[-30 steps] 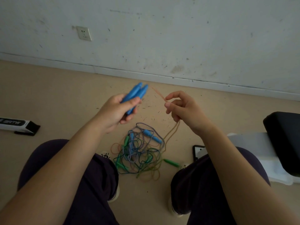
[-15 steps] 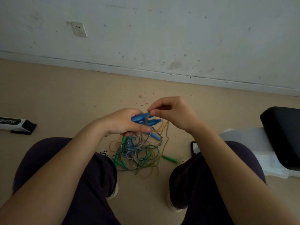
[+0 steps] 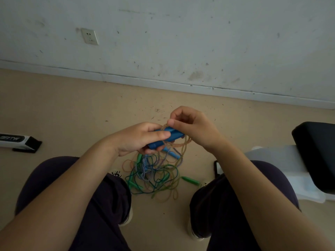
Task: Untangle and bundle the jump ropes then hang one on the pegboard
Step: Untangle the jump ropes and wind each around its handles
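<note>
- Left hand [image 3: 137, 140] grips blue handles [image 3: 167, 135], fingers curled round them.
- Right hand [image 3: 195, 129] pinches tan rope [image 3: 183, 144] at the handles' top.
- Tangled ropes [image 3: 155, 174] on floor just below the handles.

Blue handles [image 3: 167, 137] trail a tan cord [image 3: 183, 144]. On the beige floor [image 3: 72, 113] the tangle [image 3: 154, 174] mixes green, yellowish and tan cords with a blue-and-white striped rope [image 3: 143, 171]. One green handle [image 3: 191, 181] lies apart. The wall [image 3: 181, 33] is scuffed white, the socket [image 3: 89, 36] white, the trousers [image 3: 101, 196] dark, the box [image 3: 19, 142] black and white.
</note>
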The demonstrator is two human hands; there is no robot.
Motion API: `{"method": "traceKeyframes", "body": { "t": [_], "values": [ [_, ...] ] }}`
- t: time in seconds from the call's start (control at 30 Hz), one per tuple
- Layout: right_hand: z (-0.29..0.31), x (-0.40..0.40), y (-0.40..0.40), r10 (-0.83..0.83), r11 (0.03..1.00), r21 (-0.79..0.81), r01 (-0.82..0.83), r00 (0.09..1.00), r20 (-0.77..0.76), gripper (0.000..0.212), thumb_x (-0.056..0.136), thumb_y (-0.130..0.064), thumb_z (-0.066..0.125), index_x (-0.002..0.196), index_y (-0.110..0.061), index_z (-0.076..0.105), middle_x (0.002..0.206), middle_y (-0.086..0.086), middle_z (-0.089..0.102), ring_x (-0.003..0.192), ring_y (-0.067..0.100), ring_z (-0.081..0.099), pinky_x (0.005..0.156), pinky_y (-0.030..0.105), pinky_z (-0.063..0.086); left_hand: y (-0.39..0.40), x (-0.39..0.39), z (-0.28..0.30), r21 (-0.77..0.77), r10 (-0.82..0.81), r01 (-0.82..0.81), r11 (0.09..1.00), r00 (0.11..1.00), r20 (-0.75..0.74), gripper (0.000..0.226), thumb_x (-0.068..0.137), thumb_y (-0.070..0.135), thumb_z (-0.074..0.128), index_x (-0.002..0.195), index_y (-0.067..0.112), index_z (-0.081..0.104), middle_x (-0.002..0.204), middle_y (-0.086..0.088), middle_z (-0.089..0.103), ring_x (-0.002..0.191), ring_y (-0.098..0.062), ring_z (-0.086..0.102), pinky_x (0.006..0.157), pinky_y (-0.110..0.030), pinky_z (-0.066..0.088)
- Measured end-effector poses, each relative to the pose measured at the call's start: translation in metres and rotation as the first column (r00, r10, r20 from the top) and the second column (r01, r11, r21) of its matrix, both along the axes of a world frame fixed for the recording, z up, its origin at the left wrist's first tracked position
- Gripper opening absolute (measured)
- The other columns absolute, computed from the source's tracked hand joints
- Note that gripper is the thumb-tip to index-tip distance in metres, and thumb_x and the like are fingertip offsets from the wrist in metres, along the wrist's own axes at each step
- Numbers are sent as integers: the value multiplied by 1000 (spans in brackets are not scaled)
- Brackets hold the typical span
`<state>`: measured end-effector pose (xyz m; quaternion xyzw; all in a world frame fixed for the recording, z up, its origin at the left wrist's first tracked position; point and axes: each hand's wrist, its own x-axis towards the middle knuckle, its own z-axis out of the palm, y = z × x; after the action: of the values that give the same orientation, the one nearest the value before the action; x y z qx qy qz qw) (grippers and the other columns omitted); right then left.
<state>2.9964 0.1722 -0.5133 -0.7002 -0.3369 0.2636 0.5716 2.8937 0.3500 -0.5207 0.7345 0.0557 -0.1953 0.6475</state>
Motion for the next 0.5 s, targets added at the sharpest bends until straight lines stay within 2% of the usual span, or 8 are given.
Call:
{"method": "traceKeyframes", "body": {
  "t": [0.07, 0.13, 0.23, 0.37, 0.5],
  "values": [
    [0, 1, -2, 32, 999, 3, -32, 998, -62, 8, 93, -15, 65, 99, -11, 63, 85, 8, 63, 72, 20, 57, 62, 28, 47, 1, 0, 0, -40, 50, -49, 998, 999, 15, 35, 90, 48, 59, 105, 17, 61, 73, 2, 62, 51, -9, 46, 43, -15, 32],
    [0, 2, -4, 58, 998, -7, -60, 990, -130, 16, 93, -16, 66, 108, -11, 62, 87, 10, 62, 69, 19, 57, 62, 29, 48, 2, 0, -2, -90, 114, -112, 990, 993, 25, 32, 90, 45, 59, 101, 16, 55, 72, -1, 63, 51, -11, 45, 42, -16, 30],
    [0, 2, -5, 84, 996, 14, -83, 981, -174, 28, 90, -8, 68, 117, -7, 60, 82, 5, 61, 60, 13, 55, 56, 23, 48, 5, 0, -1, -148, 177, -165, 975, 982, 66, 29, 93, 45, 65, 98, 17, 58, 76, -6, 67, 52, -12, 49, 40, -15, 30],
    [0, 4, -5, 10, 998, 55, -2, 988, -157, 30, 86, -2, 71, 115, -5, 62, 79, -1, 64, 56, 11, 54, 53, 20, 46, 6, 3, 1, -179, 285, -266, 947, 954, 91, 38, 85, 39, 66, 112, 13, 69, 86, -12, 73, 56, -13, 55, 40, -16, 32],
    [-4, 3, -3, -47, 998, 31, 51, 994, -98, 28, 86, -4, 72, 113, -5, 66, 81, 0, 65, 58, 9, 54, 55, 19, 47, 3, 3, -1, -146, 236, -229, 962, 971, 30, 43, 88, 40, 62, 124, 16, 66, 91, -11, 74, 63, -10, 56, 49, -15, 38]
  ]
}}
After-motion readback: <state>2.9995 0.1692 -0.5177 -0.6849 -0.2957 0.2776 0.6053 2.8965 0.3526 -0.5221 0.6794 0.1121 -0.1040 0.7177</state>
